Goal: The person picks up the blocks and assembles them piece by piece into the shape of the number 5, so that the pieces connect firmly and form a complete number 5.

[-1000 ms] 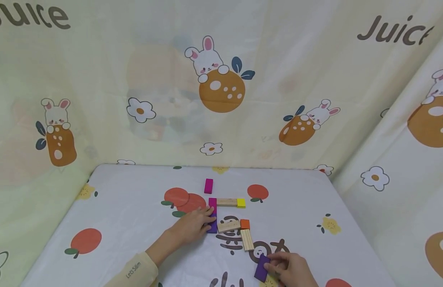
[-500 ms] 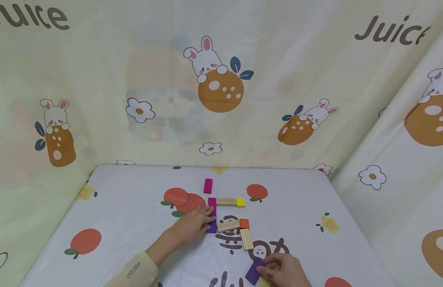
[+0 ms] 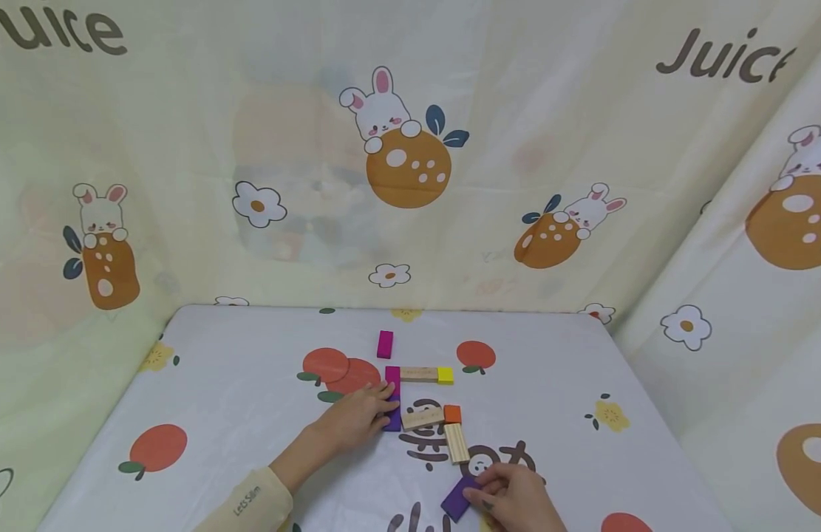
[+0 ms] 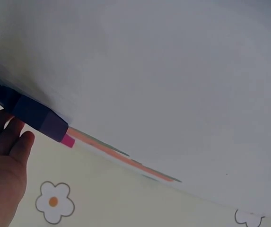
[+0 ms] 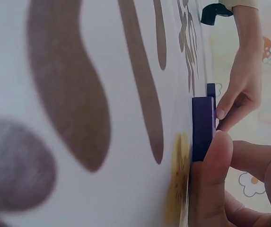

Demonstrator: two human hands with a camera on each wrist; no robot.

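My right hand (image 3: 516, 499) pinches a purple block (image 3: 455, 502) between thumb and fingers at the front of the table; the block lies slanted. The right wrist view also shows this purple block (image 5: 203, 127) at the fingertips. My left hand (image 3: 350, 420) rests its fingers on a magenta block (image 3: 393, 374) and a purple block (image 3: 393, 423), set end to end. Two plain wooden blocks, one farther (image 3: 419, 374) and one nearer (image 3: 422, 420), reach rightward from this line. A yellow block (image 3: 445, 376) and an orange block (image 3: 453, 414) sit at their right ends.
Another plain wooden block (image 3: 457, 443) extends toward me from the orange one. A separate magenta block (image 3: 385, 344) lies farther back. The white printed cloth (image 3: 237, 399) covers the table, and a patterned curtain (image 3: 304, 244) hangs behind it.
My right hand has moved left with its purple block, which has turned to a stronger slant. My left hand stays in place on the line of blocks.
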